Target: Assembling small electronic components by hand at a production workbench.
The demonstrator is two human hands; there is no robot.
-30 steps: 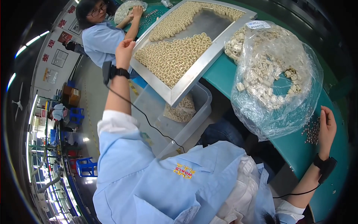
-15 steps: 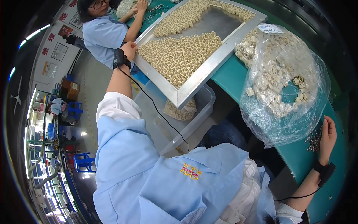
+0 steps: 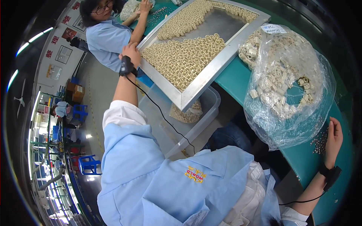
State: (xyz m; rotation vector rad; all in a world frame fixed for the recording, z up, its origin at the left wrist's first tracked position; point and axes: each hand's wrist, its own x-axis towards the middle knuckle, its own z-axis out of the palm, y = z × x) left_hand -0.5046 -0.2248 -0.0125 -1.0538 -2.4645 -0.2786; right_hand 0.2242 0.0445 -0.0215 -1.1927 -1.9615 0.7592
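- The metal-framed tray (image 3: 211, 72) lies at the upper centre, its long axis slanting from lower left to upper right; one corner points toward the bottom of the frame.
- Small beige parts (image 3: 181, 60) fill it in two fields, with grey metal showing between them.
- The left hand (image 3: 131, 54) is at the tray's left corner, fingers bent in narrowly; whether it grips the rim cannot be told.
- The right hand (image 3: 334, 139), at the right edge of the frame, has fingers loosely extended upward, beside small metal pieces (image 3: 319, 142) on the green table (image 3: 233, 86).
- Writing shows on a white label (image 3: 273, 29), in yellow and red embroidery (image 3: 195, 174) on the blue shirt (image 3: 181, 188), and as red wall characters at upper left.
- The label's clear bag (image 3: 269, 128) of pale parts sits between tray and right hand.
- Below the tray, a translucent bin (image 3: 215, 105) holds a smaller bag (image 3: 186, 113); a black cable (image 3: 160, 110) crosses in front.
- A co-worker (image 3: 107, 37) sits close by at upper left.
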